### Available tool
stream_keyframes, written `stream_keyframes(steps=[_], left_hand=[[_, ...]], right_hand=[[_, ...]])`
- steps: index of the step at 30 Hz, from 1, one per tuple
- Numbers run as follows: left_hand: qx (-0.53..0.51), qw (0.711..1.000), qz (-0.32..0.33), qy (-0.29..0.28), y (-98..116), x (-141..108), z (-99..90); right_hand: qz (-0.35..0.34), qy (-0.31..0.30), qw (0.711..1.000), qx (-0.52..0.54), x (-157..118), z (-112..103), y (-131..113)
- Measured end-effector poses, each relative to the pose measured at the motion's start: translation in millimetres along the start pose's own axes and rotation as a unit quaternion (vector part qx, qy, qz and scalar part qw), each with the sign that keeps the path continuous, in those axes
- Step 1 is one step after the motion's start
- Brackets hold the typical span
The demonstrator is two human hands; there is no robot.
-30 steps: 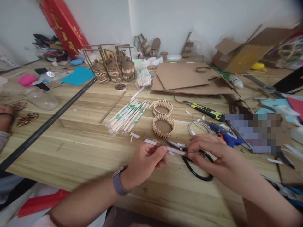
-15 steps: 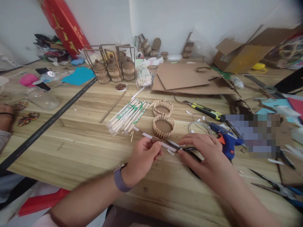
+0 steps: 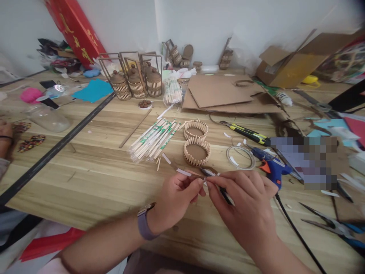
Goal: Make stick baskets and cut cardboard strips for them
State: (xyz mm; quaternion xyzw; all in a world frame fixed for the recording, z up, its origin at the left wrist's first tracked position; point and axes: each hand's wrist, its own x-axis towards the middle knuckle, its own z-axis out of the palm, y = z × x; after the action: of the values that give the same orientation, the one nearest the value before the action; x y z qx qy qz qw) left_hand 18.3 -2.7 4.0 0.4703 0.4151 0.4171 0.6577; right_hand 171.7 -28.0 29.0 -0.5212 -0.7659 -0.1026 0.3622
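Note:
My left hand [image 3: 178,198] is closed in a pinch on a thin brown strip [image 3: 170,166] with white tape pieces [image 3: 184,172] along it. The fingertips of my right hand [image 3: 242,201] are pinched together at the near end of that strip, meeting the left fingertips; a bit of white shows between them. Black-handled scissors [image 3: 209,171] lie under my right hand, mostly hidden by it. Just beyond are two round cardboard bases ringed with short wooden sticks, a nearer one [image 3: 196,152] and a farther one [image 3: 196,130].
Bundled wrapped sticks [image 3: 155,139] lie left of the rings. To the right are a tape roll [image 3: 241,157], a utility knife [image 3: 248,135], a blue glue gun [image 3: 273,171] and pliers [image 3: 332,224]. Cardboard sheets [image 3: 222,91] and small tiered baskets [image 3: 122,87] stand behind. Another person's hand [image 3: 5,131] rests at far left.
My right hand has left the scissors' blades and come in to meet my left fingertips, its fingers now pinched. The strip has shifted slightly, and the tape roll and glue gun cable show more.

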Motion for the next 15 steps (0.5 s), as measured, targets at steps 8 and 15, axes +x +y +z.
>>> stream_keyframes(steps=[8, 15], left_hand=[[0.064, 0.996, 0.060, -0.034, -2.0, -7.1, -4.8], [0.074, 0.993, 0.083, -0.043, -1.2, -7.1, -5.1]], right_hand=[[0.019, 0.018, 0.999, 0.036, -0.8, -1.8, 0.3], [0.021, 0.002, 0.999, 0.040, -5.7, -1.1, 2.8]])
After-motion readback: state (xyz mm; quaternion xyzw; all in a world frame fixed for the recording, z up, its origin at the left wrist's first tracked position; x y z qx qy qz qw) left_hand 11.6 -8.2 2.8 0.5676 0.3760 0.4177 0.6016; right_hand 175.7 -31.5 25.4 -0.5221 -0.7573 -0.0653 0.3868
